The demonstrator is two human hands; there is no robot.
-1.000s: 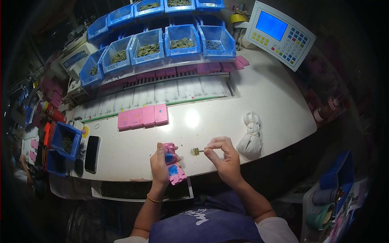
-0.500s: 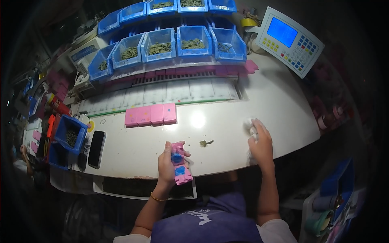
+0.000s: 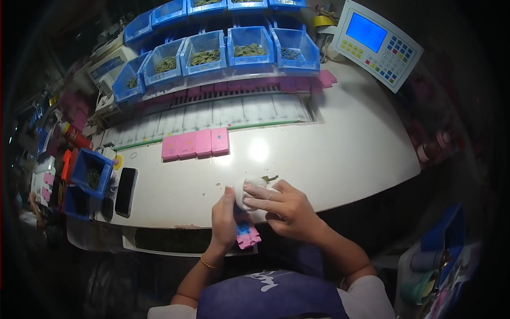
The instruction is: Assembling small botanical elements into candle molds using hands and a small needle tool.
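My left hand is closed around a pink mould block with blue patches on its face, near the table's front edge. In my right hand is a soft white cloth pouch, held by the fingers over the upper part of the block, which it hides. Just beyond the right fingers lies a small clump of greenish pieces on the white table. Farther back, several pink blocks stand side by side in a row.
Blue bins with greenish pieces fill a rack at the back. A control panel with a blue screen stands back right. On the left are a black phone and more blue bins. An open drawer lies below the table edge.
My right hand has brought the white pouch from the right side of the table leftward onto the pink mould block. My left hand still holds the block, shifted slightly right.
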